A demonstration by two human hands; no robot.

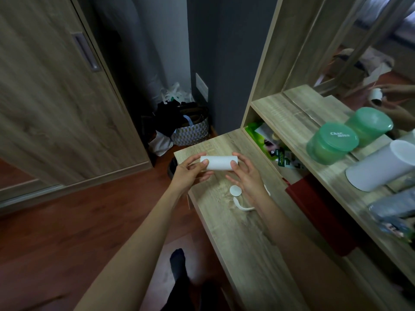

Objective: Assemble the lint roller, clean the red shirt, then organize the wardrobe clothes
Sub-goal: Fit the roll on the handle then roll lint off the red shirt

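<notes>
I hold a white lint roll [219,162] level above the left end of the wooden dressing table [242,225]. My left hand [190,172] grips its left end with thumb and fingers. My right hand [246,176] pinches its right end, thumb on the front face. Under my right hand lies the white lint roller handle [241,204] with its round end cap [235,190], partly hidden by the hand. A folded red cloth [314,212] sits in the open space under the table's shelf.
On the upper shelf [292,122] stand a green lidded jar [332,142] and a white cylinder [379,167] before a mirror. Green packets [269,142] fill the cubby. A wardrobe door [56,97] stands at left, and a patterned basket [190,131] of clothes sits on the floor.
</notes>
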